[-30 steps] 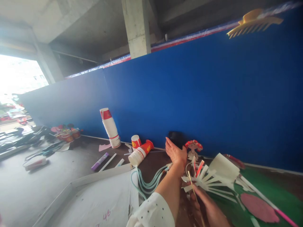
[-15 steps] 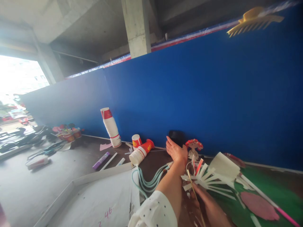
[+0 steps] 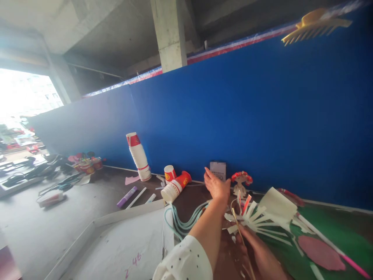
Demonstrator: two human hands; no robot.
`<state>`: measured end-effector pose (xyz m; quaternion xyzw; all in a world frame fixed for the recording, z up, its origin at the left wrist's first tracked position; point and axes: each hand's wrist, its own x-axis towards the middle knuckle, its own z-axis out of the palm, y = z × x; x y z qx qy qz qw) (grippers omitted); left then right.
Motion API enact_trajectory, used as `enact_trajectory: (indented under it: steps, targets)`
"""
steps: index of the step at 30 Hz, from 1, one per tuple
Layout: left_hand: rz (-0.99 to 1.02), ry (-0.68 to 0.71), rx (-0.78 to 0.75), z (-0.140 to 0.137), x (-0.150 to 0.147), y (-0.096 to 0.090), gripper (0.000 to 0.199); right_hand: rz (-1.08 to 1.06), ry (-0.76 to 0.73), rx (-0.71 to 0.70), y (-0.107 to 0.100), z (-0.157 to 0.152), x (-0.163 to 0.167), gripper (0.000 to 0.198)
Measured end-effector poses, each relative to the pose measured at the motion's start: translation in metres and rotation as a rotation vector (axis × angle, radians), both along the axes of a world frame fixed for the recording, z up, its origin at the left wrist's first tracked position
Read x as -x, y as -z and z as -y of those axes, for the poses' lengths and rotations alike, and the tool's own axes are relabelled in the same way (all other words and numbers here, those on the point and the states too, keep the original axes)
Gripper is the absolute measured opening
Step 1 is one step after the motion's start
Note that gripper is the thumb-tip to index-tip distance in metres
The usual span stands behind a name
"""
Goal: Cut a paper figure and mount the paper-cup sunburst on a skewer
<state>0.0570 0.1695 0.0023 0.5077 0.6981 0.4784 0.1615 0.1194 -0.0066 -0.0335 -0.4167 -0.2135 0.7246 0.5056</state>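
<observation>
My left hand (image 3: 217, 187) reaches toward the blue wall, fingers stretched and thumb apart, holding nothing. Just behind it a small phone-like device (image 3: 218, 169) leans on the wall, its grey screen lit; whether the hand touches it I cannot tell. Lower down, my right hand (image 3: 258, 249) is closed around a thin tan stick (image 3: 242, 239), its fingers partly in shadow. White paper cut into strips (image 3: 269, 224) fans out beside that hand. A small paper figure with a red, white-spotted cap (image 3: 241, 179) stands to the right of the device.
Paper cups stand in a tall stack (image 3: 138, 156), and another stack (image 3: 175, 188) lies on its side. A pale blue cable (image 3: 185, 221), a white tray (image 3: 99, 222) and a purple glue stick (image 3: 126, 196) are to the left. Pink paper (image 3: 320, 252) lies on green at right.
The device's dark face has lit up into a grey screen with text. Both hands stay almost where they were; the view has shifted slightly.
</observation>
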Motion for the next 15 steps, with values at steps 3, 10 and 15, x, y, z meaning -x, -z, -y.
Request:
enact_trajectory:
  steps: [3,10,15]
  targets:
    - [0.003,0.006,-0.01,0.01,0.012,0.002,0.118,-0.053,0.026,0.106,-0.001,0.002,0.0,0.043]
    - [-0.085,0.087,-0.061,0.046,0.033,0.024,0.083,-0.025,0.147,-0.087,0.0,0.001,-0.001,0.036]
    - [-0.181,0.159,-0.114,0.056,0.04,0.032,0.071,-0.021,0.167,-0.142,-0.004,0.003,0.0,0.039]
